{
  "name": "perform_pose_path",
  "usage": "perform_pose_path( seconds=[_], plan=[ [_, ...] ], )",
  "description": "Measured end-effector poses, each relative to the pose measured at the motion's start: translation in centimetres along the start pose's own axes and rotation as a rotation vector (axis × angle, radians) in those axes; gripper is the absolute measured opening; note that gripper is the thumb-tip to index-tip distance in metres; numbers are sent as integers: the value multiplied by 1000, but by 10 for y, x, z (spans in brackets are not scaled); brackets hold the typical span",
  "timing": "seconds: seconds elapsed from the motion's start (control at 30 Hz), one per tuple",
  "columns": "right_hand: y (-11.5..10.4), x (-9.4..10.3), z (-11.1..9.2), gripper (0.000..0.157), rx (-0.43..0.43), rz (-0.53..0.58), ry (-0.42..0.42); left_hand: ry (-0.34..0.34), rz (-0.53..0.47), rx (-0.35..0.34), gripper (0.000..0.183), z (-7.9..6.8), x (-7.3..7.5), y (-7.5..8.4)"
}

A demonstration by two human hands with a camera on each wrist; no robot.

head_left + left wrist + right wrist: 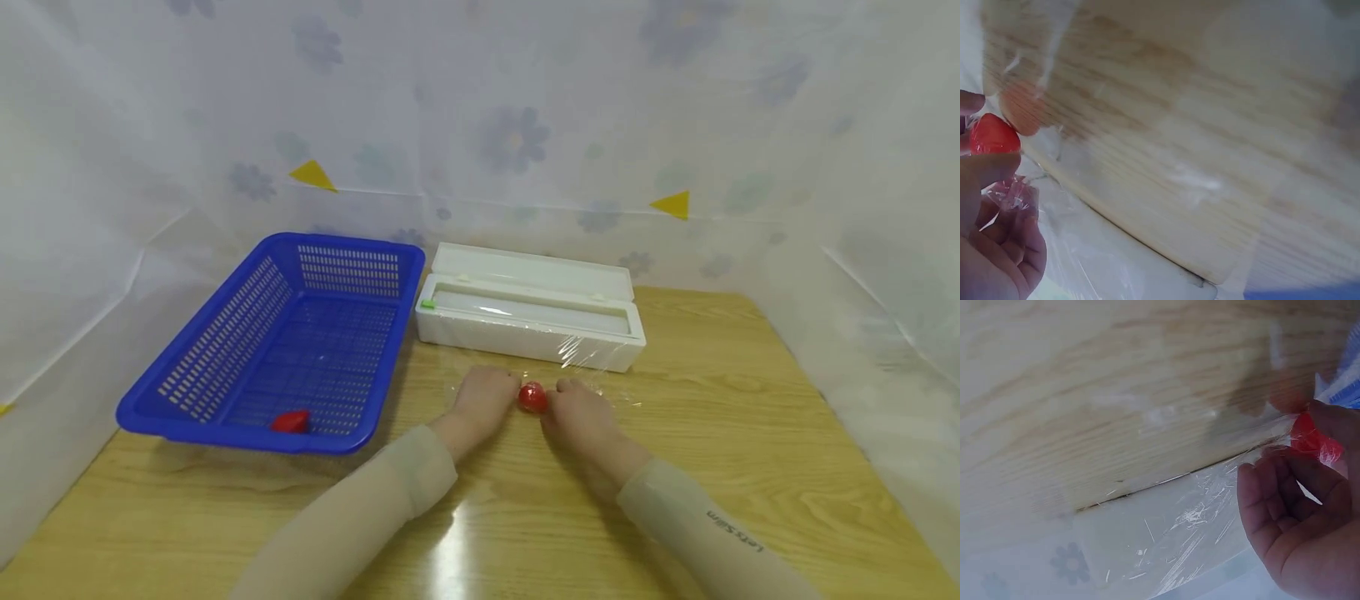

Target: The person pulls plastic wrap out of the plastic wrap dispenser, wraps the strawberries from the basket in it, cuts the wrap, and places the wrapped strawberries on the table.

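Left hand [483, 397]: fingers curled, thumb and forefinger pinching clear film [576, 350] at the left side of a red piece [533, 397]. Right hand [583, 414]: same pose mirrored, pinching film at the right side. Red piece sits directly between them, neither clearly nearer; roundish, no long axis discernible. Forearms [375, 492] converge forward. Beyond: white box [465, 332], film over its front wall. Farther left: blue basket [129, 408], second red piece [291, 422] at its near end.

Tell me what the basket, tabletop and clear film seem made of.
Blue basket: probably moulded plastic, slightly glossy, with regular slots.
Tabletop: wood or wood-look laminate; grain and reflected light show.
Clear film: likely thin, shiny plastic; creases glint.
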State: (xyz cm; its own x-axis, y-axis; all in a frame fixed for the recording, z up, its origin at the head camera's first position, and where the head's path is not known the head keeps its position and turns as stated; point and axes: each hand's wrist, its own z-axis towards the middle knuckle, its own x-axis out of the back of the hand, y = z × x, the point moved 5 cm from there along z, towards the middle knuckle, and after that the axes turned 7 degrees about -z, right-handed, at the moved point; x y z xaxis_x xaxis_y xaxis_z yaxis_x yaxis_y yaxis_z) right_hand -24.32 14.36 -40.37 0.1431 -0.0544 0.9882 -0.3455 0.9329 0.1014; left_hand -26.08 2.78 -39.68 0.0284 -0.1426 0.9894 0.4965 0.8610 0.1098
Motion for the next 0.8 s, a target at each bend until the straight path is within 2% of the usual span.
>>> perform_pose_path(
  seconds=[0.23, 0.5, 0.6, 0.8],
  plan=[
    [-3, 0, 2, 13, 15, -86, -4, -6, -11, 27, 13, 7, -5, -4],
    [3, 1, 6, 12, 8, -59, 4, 27, -115, 71, 11, 5, -2, -9],
    [4, 3, 8, 11, 8, -24, 17, 34, -156, 104, 12, 4, -2, -13],
    [13, 6, 17, 12, -38, 149, -25, 69, -213, 152, 15, 4, -1, -19]
  ],
)
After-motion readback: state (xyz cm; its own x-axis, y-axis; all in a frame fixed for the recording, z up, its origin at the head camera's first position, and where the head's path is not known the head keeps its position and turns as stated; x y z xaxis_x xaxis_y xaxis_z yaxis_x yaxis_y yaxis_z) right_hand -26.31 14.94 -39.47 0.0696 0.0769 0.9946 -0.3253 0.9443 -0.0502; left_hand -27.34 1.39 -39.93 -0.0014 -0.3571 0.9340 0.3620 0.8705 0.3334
